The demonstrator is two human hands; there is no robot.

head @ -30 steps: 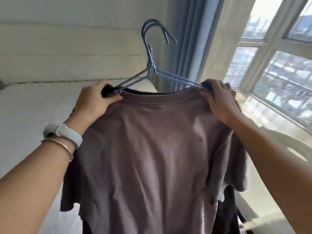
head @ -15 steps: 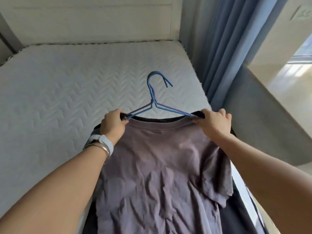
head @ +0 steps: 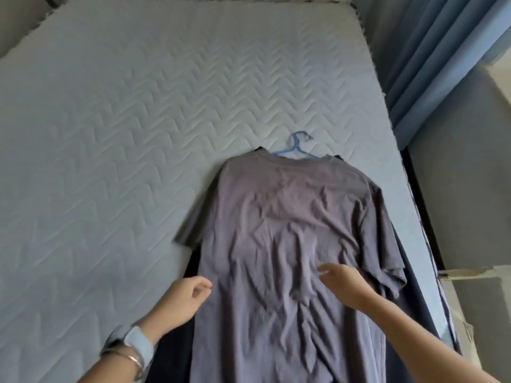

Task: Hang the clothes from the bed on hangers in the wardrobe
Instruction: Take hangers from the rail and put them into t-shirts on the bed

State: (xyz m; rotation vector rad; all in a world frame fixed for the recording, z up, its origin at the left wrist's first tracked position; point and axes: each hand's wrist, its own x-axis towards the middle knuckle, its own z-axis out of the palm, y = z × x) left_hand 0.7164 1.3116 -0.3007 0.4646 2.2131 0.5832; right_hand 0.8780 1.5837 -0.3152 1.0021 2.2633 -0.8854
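Nearest: left hand (head: 185,297), pale watch (head: 138,345) at wrist, fingers loosely curled, holding nothing, just beside left edge of grey T-shirt (head: 290,230). Right hand (head: 344,286) over shirt's lower middle, fingers relaxed and apart, gripping nothing; contact with cloth not determinable. Shirt flat and creased on bed (head: 124,134), near its right side, atop dark garment (head: 177,355). Beyond collar: blue hanger (head: 296,148), hook lying on bed, shoulders inside neckline. Farthest right: blue curtain (head: 442,51).
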